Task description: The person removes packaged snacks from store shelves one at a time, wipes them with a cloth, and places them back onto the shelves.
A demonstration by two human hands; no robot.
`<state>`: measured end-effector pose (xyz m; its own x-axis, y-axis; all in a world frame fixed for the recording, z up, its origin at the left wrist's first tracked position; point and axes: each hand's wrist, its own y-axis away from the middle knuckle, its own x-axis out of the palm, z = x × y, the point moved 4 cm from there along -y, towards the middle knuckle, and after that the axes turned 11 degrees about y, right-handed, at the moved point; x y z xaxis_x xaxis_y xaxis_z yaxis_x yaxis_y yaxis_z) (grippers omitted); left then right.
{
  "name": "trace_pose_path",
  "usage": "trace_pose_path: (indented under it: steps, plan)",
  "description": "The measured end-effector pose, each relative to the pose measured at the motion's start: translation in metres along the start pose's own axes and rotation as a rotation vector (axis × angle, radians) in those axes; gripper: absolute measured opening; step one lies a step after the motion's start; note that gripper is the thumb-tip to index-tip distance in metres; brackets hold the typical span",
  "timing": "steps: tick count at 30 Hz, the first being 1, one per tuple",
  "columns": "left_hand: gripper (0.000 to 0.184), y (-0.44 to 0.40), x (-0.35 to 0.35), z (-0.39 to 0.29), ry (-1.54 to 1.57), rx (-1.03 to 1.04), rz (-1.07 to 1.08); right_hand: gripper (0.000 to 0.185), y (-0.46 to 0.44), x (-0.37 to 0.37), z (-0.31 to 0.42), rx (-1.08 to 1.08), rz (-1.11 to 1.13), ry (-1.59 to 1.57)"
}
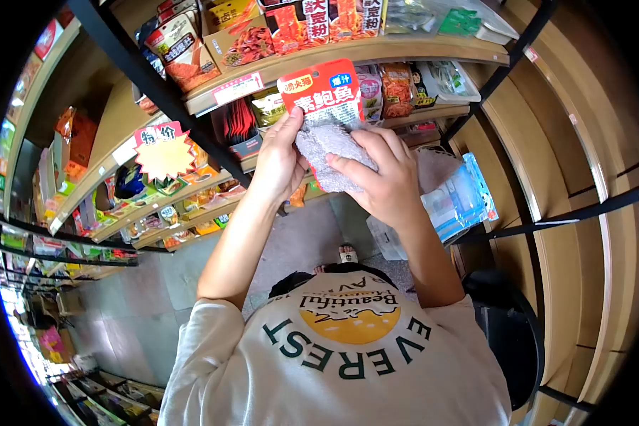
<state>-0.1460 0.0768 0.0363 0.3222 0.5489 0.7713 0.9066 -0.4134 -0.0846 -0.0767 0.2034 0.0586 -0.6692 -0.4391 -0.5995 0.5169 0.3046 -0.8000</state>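
My left hand (284, 153) grips a red snack packet (321, 84) by its left edge, thumb on the front. The packet is held up in front of the shelf, and its printed top shows Chinese characters. Over its lower part lies a grey fluffy cloth (328, 153). My right hand (385, 170) is closed on this cloth and presses it against the packet's face. The cloth hides most of the packet's lower half.
Shelves (433, 51) ahead carry boxed and bagged snacks, with a yellow starburst price sign (165, 153) at left. Blue-and-clear plastic packaging (458, 202) sits to the right of my arm. A black round-edged object (500, 341) stands at lower right, beside wooden shelves (547, 298).
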Motion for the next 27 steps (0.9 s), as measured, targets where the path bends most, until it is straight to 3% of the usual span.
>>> trace_pose_path:
  steps: [6,11,23,27]
  plan:
    - [0.035,-0.001,-0.005,-0.009,0.112,-0.021,-0.005,0.040,0.016,0.001,-0.008,0.043,0.057,-0.015]
    - [0.035,-0.002,-0.002,-0.017,0.104,0.036,0.042,0.046,0.026,-0.008,-0.026,0.191,-0.051,-0.037]
    - [0.042,0.003,0.005,-0.017,0.057,0.021,0.089,0.048,0.025,-0.013,-0.026,0.172,-0.093,-0.051]
    - [0.036,0.006,0.009,-0.021,0.165,0.001,0.065,0.052,0.024,-0.017,-0.024,0.186,-0.094,-0.065]
